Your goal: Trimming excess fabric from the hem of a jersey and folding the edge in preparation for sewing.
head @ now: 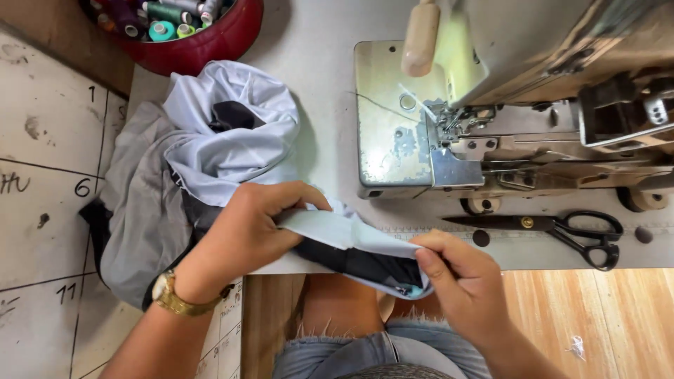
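My left hand (242,235), with a gold watch on its wrist, grips a folded edge of pale grey-white fabric (225,133) with a dark lining. My right hand (460,277) pinches the other end of that same strip (351,242) near the table's front edge. The strip stretches between both hands, just in front of the sewing machine (505,112). Most of the garment lies bunched on the table to the left.
Black scissors (562,228) lie on the table at the right, below the machine. A red bowl (210,42) with several thread spools stands at the back left. A white board with handwritten marks (42,175) is at the far left. Wooden floor shows below.
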